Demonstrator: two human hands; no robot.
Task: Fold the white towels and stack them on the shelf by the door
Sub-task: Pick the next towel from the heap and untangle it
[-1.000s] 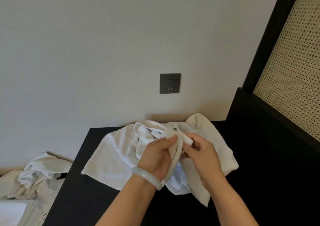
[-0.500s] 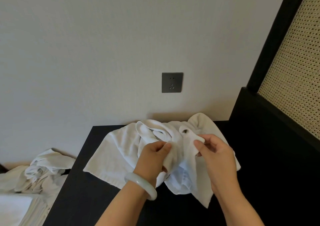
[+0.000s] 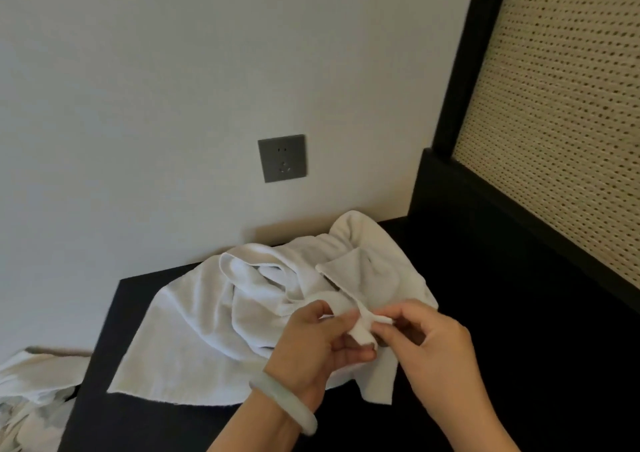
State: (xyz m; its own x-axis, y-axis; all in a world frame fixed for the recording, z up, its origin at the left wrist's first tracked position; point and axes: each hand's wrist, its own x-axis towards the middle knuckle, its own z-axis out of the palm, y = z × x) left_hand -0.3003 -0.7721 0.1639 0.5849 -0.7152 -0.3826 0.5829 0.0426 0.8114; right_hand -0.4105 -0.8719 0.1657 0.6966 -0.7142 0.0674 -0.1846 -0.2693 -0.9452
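Head view, white towel lying near-left to far-right, left hand and right hand pinching its edge

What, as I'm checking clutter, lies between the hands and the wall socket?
In the head view: the crumpled towel on the table, then bare wall below the socket.

A plain off-white wall is seen across most of the view, lit softly and evenly, with a dark grey socket plate set low into it. A matte black tabletop is butted right up against that wall. Over on the right, a beige woven cane panel is framed by a chunky black frame.
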